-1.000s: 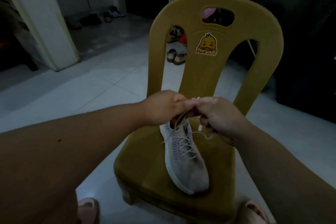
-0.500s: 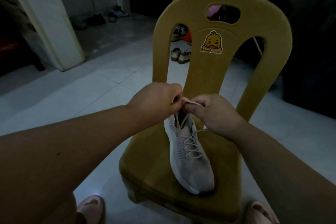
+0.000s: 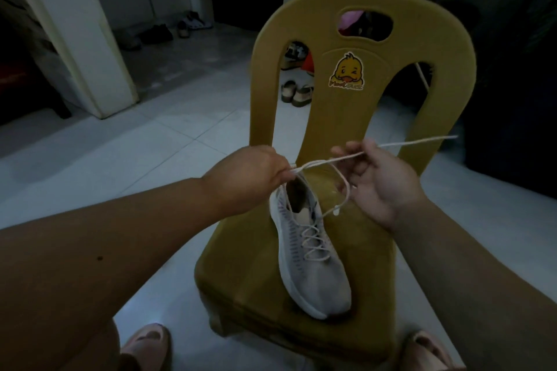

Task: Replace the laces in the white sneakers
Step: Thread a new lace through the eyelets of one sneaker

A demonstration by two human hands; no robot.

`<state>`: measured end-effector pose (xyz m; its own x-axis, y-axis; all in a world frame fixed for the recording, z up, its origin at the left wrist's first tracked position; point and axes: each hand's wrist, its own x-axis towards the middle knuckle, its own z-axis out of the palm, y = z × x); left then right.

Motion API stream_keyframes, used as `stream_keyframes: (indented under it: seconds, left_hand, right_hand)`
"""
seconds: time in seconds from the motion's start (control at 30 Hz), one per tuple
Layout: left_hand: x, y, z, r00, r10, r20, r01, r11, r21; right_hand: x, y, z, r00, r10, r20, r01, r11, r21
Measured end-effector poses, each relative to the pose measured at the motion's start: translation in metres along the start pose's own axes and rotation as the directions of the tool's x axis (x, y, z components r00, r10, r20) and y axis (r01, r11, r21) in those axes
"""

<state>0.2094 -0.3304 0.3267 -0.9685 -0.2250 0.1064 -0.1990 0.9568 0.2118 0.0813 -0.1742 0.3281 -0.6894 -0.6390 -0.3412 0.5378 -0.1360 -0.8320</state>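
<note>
One white sneaker (image 3: 313, 268) lies on the seat of a yellow plastic chair (image 3: 241, 289), toe toward me. Its pale lace (image 3: 313, 242) criss-crosses the lower eyelets. My left hand (image 3: 250, 175) pinches the lace just above the shoe's collar. My right hand (image 3: 376, 181) holds the other stretch of lace to the right of the shoe, with the free end (image 3: 422, 141) sticking out to the right. A loose loop hangs from my right hand down to the sneaker.
The chair back (image 3: 361, 69) with a duck sticker stands right behind my hands. My feet in pink slippers (image 3: 147, 343) flank the chair on the white tile floor. Sandals (image 3: 297, 93) and other shoes lie farther back; a white pillar (image 3: 75, 39) stands at left.
My hands were together over the shoe's collar; now the right hand has moved away to the right, drawing the lace out into a long strand. The view has also shifted slightly.
</note>
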Motion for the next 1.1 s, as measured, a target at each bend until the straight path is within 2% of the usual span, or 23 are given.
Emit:
stream_keyframes:
  seconds: [0.03,0.07,0.1,0.17,0.23,0.3,0.43,0.47,0.5,0.6,0.63,0.67,0.7,0.77,0.87,0.93,1.1]
  left_hand:
    - [-0.002,-0.005,0.000,0.999,-0.016,0.045,0.015,1.000,0.004]
    - [-0.005,-0.012,0.000,0.993,-0.032,0.111,0.029,0.999,0.034]
    - [-0.008,-0.021,0.000,0.978,-0.058,0.198,0.041,0.995,0.090]
    - [-0.017,-0.041,0.000,0.906,-0.149,0.397,0.068,0.975,0.210]
    - [-0.028,-0.059,0.001,0.809,-0.235,0.540,0.086,0.954,0.286]
    - [-0.039,-0.074,0.004,0.753,-0.291,0.590,0.126,0.944,0.305]
    - [-0.047,-0.074,0.017,0.759,-0.271,0.592,0.282,0.956,0.076]
    - [-0.044,-0.068,0.020,0.775,-0.249,0.580,0.292,0.956,0.020]
    - [-0.040,-0.061,0.023,0.797,-0.230,0.558,0.296,0.955,-0.030]
    - [-0.025,-0.035,0.029,0.862,-0.204,0.464,0.290,0.949,-0.122]
    - [-0.021,-0.027,0.033,0.878,-0.202,0.435,0.289,0.946,-0.144]
    - [-0.018,-0.020,0.038,0.885,-0.206,0.418,0.296,0.941,-0.164]
    - [-0.016,-0.013,0.044,0.885,-0.214,0.413,0.311,0.933,-0.182]
    - [-0.012,-0.005,0.061,0.878,-0.214,0.429,0.322,0.926,-0.197]
    - [-0.009,0.003,0.080,0.878,-0.209,0.431,0.321,0.924,-0.207]
    - [-0.006,0.004,0.085,0.898,-0.194,0.395,0.294,0.932,-0.210]
    - [-0.004,-0.009,0.073,0.905,-0.111,0.410,0.233,0.937,-0.260]
  right_hand:
    - [0.002,-0.003,-0.006,0.999,0.022,-0.024,-0.019,0.993,0.115]
    - [0.004,-0.006,-0.012,0.997,0.039,-0.068,-0.029,0.989,0.147]
    - [0.006,-0.008,-0.020,0.990,0.052,-0.128,-0.040,0.995,0.093]
    - [0.011,-0.008,-0.040,0.967,0.052,-0.248,-0.093,0.984,-0.155]
    - [0.015,-0.006,-0.059,0.949,0.032,-0.315,-0.163,0.902,-0.399]
    - [0.017,-0.003,-0.072,0.941,0.028,-0.337,-0.216,0.816,-0.535]
    - [0.019,0.003,-0.067,0.955,0.042,-0.294,-0.247,0.661,-0.708]
    - [0.019,0.003,-0.061,0.961,0.062,-0.270,-0.254,0.590,-0.766]
    - [0.021,0.003,-0.055,0.963,0.069,-0.260,-0.261,0.477,-0.839]
    - [0.023,-0.004,-0.033,0.976,-0.079,-0.201,-0.206,-0.064,-0.976]
    - [0.024,-0.004,-0.025,0.986,-0.114,-0.121,-0.137,-0.152,-0.979]
    - [0.023,-0.002,-0.017,0.995,-0.090,-0.040,-0.054,-0.155,-0.986]
    - [0.021,0.004,-0.010,0.999,-0.025,0.024,0.021,-0.113,-0.993]
    - [0.019,0.021,0.001,0.992,0.114,0.059,0.066,-0.060,-0.996]
    - [0.018,0.040,0.000,0.984,0.167,0.062,0.090,-0.161,-0.983]
    - [0.015,0.043,-0.003,0.987,0.140,0.077,0.100,-0.161,-0.982]
    - [0.011,0.061,-0.005,0.983,0.153,0.098,0.088,0.074,-0.993]
